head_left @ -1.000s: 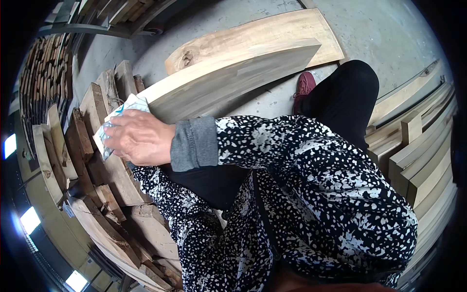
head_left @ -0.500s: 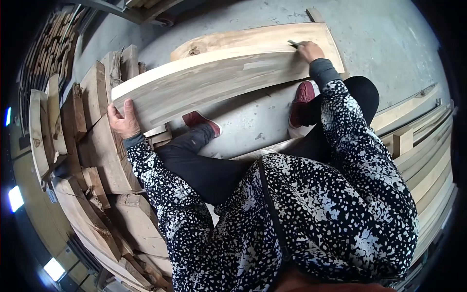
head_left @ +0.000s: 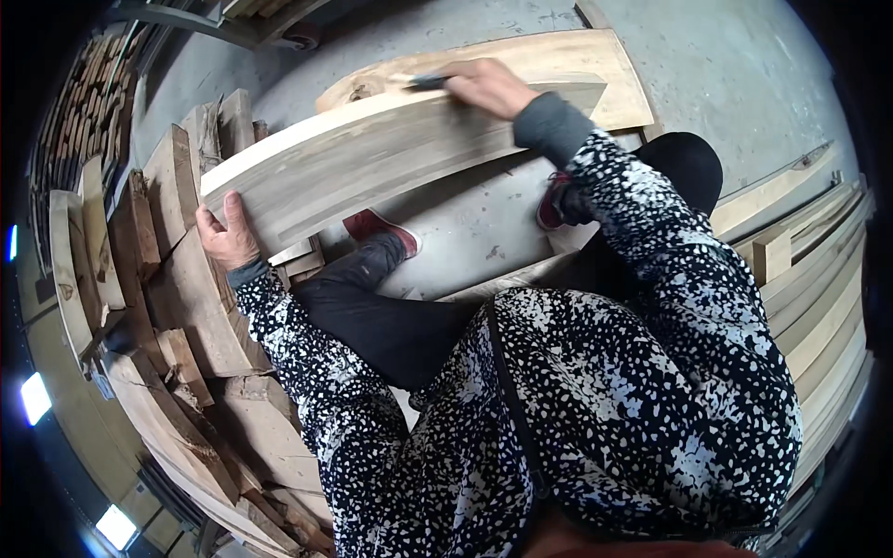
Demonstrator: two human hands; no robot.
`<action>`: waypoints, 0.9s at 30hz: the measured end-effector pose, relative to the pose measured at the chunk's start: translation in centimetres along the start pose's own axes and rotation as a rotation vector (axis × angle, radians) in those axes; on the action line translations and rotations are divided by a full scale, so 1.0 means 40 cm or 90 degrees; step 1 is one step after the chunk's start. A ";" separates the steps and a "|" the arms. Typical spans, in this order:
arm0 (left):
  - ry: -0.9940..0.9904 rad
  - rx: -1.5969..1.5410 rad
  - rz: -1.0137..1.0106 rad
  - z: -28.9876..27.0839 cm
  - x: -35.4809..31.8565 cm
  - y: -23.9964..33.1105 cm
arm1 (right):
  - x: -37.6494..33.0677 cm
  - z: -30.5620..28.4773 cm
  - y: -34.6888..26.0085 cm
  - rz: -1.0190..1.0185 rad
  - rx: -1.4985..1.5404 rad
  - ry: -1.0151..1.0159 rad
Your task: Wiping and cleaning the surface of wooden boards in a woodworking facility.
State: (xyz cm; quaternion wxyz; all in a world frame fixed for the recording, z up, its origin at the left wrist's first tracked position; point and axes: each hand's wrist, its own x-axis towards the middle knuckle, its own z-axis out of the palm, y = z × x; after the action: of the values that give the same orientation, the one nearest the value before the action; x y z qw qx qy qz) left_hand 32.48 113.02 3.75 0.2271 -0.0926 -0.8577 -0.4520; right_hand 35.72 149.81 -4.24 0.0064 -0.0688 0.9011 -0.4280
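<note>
A long pale wooden plank (head_left: 363, 163) stands tilted on its edge in front of me, its broad face turned toward my legs. My left hand (head_left: 228, 234) grips the plank's left end, with the thumb on the broad face. Over the top edge, near the middle, my right hand (head_left: 488, 88) is closed on a slim dark-handled tool (head_left: 428, 82). That tool has a pale tip pointing left and looks like a small brush; its exact kind is unclear. Behind the plank lies a wider pale board (head_left: 619, 79) with a knot near its left end.
Rough stacked timber (head_left: 191, 307) rises close on my left. More planks (head_left: 828, 307) lie in a pile at the right, with a small block (head_left: 772, 256) on them. At the far left is a large stack of boards (head_left: 84, 112). My red shoes (head_left: 381, 232) rest on the concrete floor.
My right hand has swept left along the plank's top edge with the tool, from near the right end to around the middle. The left hand keeps its hold on the plank's end.
</note>
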 end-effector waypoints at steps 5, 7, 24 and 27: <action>-0.010 -0.018 0.002 -0.002 0.004 -0.017 | -0.148 -0.161 0.486 0.041 -0.497 0.001; -0.001 -0.056 0.040 0.022 0.005 -0.023 | -0.184 -0.181 0.576 0.100 -0.516 0.031; 0.083 0.173 0.180 0.010 0.022 -0.038 | -0.153 -0.088 0.224 0.166 0.043 0.094; 0.085 0.175 0.161 0.004 0.026 -0.030 | -0.164 -0.152 0.379 0.210 -0.265 0.043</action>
State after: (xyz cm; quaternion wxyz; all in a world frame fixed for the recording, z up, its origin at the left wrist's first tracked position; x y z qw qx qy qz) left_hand 31.09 112.43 3.29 0.3491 -0.1374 -0.8758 -0.3039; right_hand 39.98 164.80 -12.39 0.0318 0.0939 0.9685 -0.2285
